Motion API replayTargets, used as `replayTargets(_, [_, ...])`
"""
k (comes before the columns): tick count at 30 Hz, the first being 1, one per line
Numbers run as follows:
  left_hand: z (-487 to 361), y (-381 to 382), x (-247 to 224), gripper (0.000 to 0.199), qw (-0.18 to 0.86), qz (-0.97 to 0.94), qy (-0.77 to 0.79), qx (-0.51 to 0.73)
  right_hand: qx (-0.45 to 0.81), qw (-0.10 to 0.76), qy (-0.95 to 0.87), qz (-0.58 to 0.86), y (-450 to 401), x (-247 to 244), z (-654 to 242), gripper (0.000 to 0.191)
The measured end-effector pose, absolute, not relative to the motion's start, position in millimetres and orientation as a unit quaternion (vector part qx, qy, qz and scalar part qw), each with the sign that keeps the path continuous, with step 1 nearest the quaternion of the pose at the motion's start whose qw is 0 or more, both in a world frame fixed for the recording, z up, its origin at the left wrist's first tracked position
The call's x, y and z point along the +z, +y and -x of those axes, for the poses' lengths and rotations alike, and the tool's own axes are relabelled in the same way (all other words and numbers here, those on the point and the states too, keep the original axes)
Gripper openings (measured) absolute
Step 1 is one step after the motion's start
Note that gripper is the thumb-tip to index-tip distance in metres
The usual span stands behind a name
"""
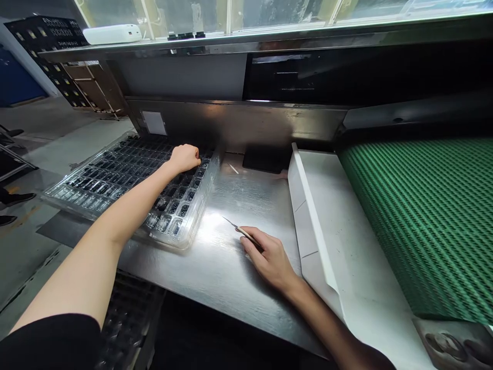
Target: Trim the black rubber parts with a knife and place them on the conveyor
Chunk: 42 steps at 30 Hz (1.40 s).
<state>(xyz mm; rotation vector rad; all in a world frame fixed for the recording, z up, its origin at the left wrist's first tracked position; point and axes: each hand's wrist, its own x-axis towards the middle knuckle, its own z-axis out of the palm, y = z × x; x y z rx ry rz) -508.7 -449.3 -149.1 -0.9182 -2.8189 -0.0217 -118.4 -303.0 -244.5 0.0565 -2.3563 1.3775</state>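
My left hand (185,157) reaches over the far right part of a clear plastic tray (181,240), its fingers curled down at one of the pockets. Whatever those fingers pinch is hidden. Small black parts (184,209) sit in many of the tray's pockets. Above the bare metal bench, my right hand (271,257) is closed around a slim pointed tool (246,234) with a light handle. Its thin metal tip points left toward the tray; I cannot tell its exact kind.
Right of the metal bench (246,205) stands a white chute or trough (335,205) with a raised wall, beside a green conveyor belt (431,216). A black flat object (264,159) and a thin white stick (233,168) lie at the back. A shelf (215,45) runs overhead.
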Motion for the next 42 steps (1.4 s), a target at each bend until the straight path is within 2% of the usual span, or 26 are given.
replayTargets(7, [510.2,-446.5,-150.1,0.025,0.064,0.242,-0.967,-0.049,0.479,0.204,-0.853,-0.031,-305.5,-247.0,119.7,0.025])
replayTargets(17, [515.1,-460.2,-148.9,0.016,0.047,0.244,-0.963,-0.105,0.468,0.204,-0.859,-0.039,-304.0,-249.6,117.7,0.023])
replayTargets(24, [515.2,-469.2,-141.0,0.022,0.076,0.261,-0.954,-0.128,0.466,0.199,-0.861,-0.039,-303.7,-249.4,117.7,0.023])
replayTargets(42, [522.4,-469.4,-153.3,0.021,-0.007,0.323,-0.931,-0.172,0.468,0.194,-0.860,-0.053,-304.1,-249.1,117.6,0.023])
